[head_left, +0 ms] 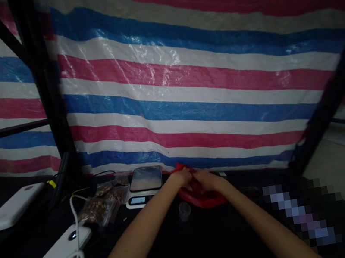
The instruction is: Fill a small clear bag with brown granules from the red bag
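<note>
Low centre of frame: left hand [185,176] and right hand [205,180] both closed on red plastic bag [203,198], touching at its mouth. Small clear cup [184,210] just below-left. Judgement: keep mouth spread evenly, grip near rim. Digital scale [144,185] left.

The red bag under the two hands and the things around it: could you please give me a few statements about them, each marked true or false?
1. Both hands, left hand and right hand, are on the red bag. True.
2. The scale lies to the right of the bag. False: it lies to the left.
3. A small clear cup stands near the bag. True.
4. The packets of brownish bits are stacked on the scale. False: they lie beside it, to its left.
5. The striped tarp is green and yellow. False: red, blue and white.
</note>
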Demonstrator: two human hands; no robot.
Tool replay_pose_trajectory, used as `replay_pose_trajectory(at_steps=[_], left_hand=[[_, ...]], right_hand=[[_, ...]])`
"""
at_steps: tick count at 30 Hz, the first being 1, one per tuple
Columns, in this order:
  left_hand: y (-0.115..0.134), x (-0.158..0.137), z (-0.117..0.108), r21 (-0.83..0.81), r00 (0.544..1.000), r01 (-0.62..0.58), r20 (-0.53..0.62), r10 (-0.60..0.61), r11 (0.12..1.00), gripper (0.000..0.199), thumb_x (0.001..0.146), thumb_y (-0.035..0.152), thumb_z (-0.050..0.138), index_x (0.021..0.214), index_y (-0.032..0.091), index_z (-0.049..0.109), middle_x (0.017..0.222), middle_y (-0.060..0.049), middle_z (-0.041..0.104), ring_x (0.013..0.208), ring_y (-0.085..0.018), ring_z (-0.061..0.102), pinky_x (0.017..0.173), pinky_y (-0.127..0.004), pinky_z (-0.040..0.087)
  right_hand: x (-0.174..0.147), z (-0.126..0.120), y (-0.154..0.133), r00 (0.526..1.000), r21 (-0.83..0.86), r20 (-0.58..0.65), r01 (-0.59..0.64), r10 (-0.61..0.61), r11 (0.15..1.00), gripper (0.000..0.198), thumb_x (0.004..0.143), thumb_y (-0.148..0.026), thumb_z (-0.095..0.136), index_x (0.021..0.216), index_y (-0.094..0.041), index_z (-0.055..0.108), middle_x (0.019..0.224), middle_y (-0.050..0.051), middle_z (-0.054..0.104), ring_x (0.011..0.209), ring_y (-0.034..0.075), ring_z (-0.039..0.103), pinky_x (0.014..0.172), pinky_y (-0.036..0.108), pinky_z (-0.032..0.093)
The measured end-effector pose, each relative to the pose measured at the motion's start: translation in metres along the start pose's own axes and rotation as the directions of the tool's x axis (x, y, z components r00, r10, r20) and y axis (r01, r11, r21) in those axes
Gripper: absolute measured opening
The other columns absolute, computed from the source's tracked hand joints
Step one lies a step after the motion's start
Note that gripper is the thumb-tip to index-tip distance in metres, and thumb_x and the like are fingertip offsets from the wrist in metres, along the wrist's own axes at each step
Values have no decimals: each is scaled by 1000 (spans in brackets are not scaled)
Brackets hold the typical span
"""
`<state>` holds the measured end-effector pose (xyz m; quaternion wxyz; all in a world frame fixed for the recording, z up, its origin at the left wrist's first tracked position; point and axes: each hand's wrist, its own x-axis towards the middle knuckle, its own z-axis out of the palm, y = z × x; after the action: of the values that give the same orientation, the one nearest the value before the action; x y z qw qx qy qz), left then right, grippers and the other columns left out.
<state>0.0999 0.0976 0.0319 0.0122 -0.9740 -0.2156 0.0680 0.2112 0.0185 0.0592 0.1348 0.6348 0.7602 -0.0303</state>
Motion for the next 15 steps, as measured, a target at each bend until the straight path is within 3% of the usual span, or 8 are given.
replay_pose_trajectory(at_steps=[3, 6, 11, 15], left_hand=[[-3, -3, -4, 47, 994, -61, 96, 56, 997, 37, 64, 33, 69, 96, 16, 63, 113, -9, 58, 104, -26, 51, 87, -33, 41], [-5, -13, 0, 58, 999, 34, 38, -36, 998, 56, 62, 27, 71, 114, 16, 52, 123, -13, 51, 106, -27, 50, 84, -35, 42], [5, -27, 3, 67, 985, 162, -75, -157, 984, 29, 76, 11, 49, 104, 9, 58, 108, -18, 59, 103, -27, 52, 81, -36, 39], [11, -31, -2, 45, 983, 158, -99, -153, 986, 24, 73, 12, 53, 95, 11, 62, 100, -19, 61, 98, -28, 52, 79, -38, 37]], right_hand=[[7, 10, 2, 998, 28, 54, -13, 12, 1000, 85, 50, -16, 76, 127, -20, 42, 129, 12, 46, 113, 25, 49, 92, 30, 39], [9, 15, 10, 983, -81, 148, -93, 105, 992, 85, 49, -13, 75, 127, -17, 42, 126, 14, 49, 109, 26, 52, 87, 30, 43], [4, 16, 12, 975, -203, 100, -175, 199, 963, 50, 66, -9, 60, 115, -12, 53, 108, 20, 60, 102, 30, 56, 82, 42, 43], [2, 17, 4, 983, -226, 22, -173, 183, 959, 37, 76, -10, 48, 112, -14, 56, 108, 20, 60, 106, 31, 53, 85, 48, 38]])
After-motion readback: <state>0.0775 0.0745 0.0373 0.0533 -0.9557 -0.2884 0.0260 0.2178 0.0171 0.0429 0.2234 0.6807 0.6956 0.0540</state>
